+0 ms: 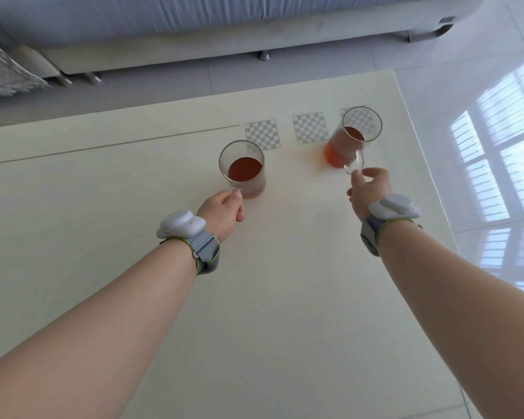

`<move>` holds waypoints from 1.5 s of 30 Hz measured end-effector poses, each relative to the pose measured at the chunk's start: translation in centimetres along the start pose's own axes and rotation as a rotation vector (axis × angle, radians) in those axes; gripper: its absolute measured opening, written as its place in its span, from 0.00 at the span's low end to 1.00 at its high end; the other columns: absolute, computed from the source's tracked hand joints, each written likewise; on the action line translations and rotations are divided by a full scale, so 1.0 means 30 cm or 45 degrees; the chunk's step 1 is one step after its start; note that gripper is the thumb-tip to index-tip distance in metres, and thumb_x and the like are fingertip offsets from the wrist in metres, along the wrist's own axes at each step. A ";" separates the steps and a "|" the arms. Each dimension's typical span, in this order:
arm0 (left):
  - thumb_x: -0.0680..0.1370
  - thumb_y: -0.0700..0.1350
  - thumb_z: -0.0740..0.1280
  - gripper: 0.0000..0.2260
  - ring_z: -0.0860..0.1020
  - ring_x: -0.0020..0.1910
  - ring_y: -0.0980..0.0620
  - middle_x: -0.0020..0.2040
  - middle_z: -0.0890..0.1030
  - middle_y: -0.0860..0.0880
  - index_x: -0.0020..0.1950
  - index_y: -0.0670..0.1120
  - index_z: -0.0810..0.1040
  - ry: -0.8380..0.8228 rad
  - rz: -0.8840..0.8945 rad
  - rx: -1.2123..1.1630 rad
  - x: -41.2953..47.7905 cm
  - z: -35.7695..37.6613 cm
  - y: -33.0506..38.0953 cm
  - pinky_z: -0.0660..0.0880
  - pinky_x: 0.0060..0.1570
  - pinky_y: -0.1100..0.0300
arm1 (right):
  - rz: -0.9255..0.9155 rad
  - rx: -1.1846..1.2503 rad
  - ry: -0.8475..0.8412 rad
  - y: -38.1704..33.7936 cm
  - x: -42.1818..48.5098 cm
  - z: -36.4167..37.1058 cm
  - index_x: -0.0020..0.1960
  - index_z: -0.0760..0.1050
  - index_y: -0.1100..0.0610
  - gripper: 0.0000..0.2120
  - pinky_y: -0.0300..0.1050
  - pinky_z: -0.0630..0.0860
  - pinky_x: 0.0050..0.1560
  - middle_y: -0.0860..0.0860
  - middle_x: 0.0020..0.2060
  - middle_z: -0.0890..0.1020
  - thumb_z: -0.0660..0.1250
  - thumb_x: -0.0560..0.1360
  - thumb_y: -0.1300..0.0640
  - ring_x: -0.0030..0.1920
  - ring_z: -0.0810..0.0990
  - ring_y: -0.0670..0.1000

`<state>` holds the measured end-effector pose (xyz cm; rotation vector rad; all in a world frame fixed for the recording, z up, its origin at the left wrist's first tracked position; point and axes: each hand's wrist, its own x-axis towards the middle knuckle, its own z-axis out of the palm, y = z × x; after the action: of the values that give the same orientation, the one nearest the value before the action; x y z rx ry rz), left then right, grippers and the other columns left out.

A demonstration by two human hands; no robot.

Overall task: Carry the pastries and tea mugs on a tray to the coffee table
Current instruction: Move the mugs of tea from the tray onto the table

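Observation:
Two clear glass mugs of reddish-brown tea are over the cream coffee table (133, 207). My left hand (223, 211) grips the handle of the left mug (243, 170), which stands upright on the tabletop. My right hand (368, 189) pinches the handle of the right mug (350, 140), which tilts away from me with its base at the tabletop. No tray or pastries are in view.
Three grey checkered squares (310, 128) are set into the tabletop behind the mugs. A grey sofa (224, 40) runs along the far side. Glossy white floor tiles (481, 146) lie to the right of the table's edge.

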<state>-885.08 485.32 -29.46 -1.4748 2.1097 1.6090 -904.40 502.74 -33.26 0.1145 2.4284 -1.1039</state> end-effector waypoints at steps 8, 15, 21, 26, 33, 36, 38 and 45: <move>0.79 0.53 0.54 0.16 0.73 0.34 0.52 0.37 0.79 0.48 0.35 0.48 0.69 0.106 -0.086 -0.044 -0.013 -0.251 -0.162 0.67 0.40 0.59 | -0.220 -0.020 -0.354 -0.119 -0.392 0.305 0.59 0.68 0.45 0.14 0.38 0.70 0.28 0.48 0.44 0.80 0.58 0.74 0.53 0.35 0.76 0.47; 0.81 0.53 0.52 0.17 0.73 0.36 0.49 0.41 0.79 0.44 0.35 0.48 0.69 0.204 -0.114 -0.020 -0.007 -0.551 -0.361 0.67 0.42 0.58 | -0.306 -0.053 -0.788 -0.258 -0.672 0.673 0.68 0.62 0.41 0.22 0.36 0.71 0.32 0.44 0.54 0.75 0.58 0.76 0.54 0.44 0.77 0.44; 0.80 0.53 0.52 0.17 0.71 0.32 0.54 0.35 0.77 0.50 0.34 0.49 0.68 0.288 -0.163 -0.028 0.058 -0.765 -0.517 0.65 0.35 0.61 | -0.360 -0.165 -0.915 -0.286 -0.797 0.884 0.72 0.58 0.43 0.25 0.44 0.72 0.54 0.48 0.64 0.72 0.58 0.77 0.55 0.62 0.72 0.50; 0.81 0.53 0.51 0.17 0.73 0.32 0.54 0.35 0.77 0.51 0.35 0.50 0.68 0.323 -0.188 -0.055 0.105 -0.879 -0.607 0.66 0.36 0.61 | -0.382 -0.202 -0.941 -0.320 -0.849 1.005 0.72 0.57 0.43 0.25 0.42 0.70 0.52 0.48 0.65 0.72 0.59 0.77 0.55 0.64 0.71 0.50; 0.81 0.51 0.51 0.16 0.73 0.32 0.55 0.35 0.77 0.51 0.35 0.51 0.69 0.362 -0.187 -0.142 0.140 -0.946 -0.663 0.69 0.40 0.59 | -0.425 -0.205 -0.946 -0.370 -0.898 1.097 0.72 0.57 0.44 0.25 0.42 0.69 0.54 0.49 0.66 0.72 0.59 0.77 0.55 0.64 0.70 0.50; 0.81 0.51 0.51 0.15 0.74 0.35 0.53 0.37 0.78 0.49 0.40 0.50 0.72 0.324 -0.147 -0.147 0.133 -0.952 -0.668 0.69 0.41 0.58 | -0.430 -0.200 -0.933 -0.382 -0.912 1.106 0.72 0.56 0.44 0.26 0.42 0.70 0.55 0.49 0.66 0.71 0.59 0.77 0.55 0.64 0.70 0.50; 0.81 0.51 0.51 0.13 0.76 0.41 0.49 0.43 0.79 0.48 0.53 0.48 0.73 0.288 -0.130 -0.132 0.115 -0.955 -0.675 0.70 0.47 0.56 | -0.433 -0.213 -0.925 -0.387 -0.933 1.103 0.73 0.56 0.44 0.26 0.42 0.70 0.55 0.49 0.66 0.71 0.59 0.77 0.55 0.65 0.70 0.50; 0.80 0.50 0.53 0.20 0.74 0.48 0.44 0.53 0.75 0.48 0.72 0.53 0.59 0.377 -0.154 -0.029 -0.067 -0.963 -0.730 0.69 0.52 0.54 | -0.469 -0.238 -0.919 -0.374 -1.081 1.036 0.73 0.55 0.43 0.26 0.42 0.69 0.54 0.49 0.67 0.71 0.59 0.77 0.55 0.65 0.70 0.50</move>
<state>-855.33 464.54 -30.70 -1.9126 2.0975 1.4536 -866.74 476.17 -28.66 -0.6961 1.9021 -0.8480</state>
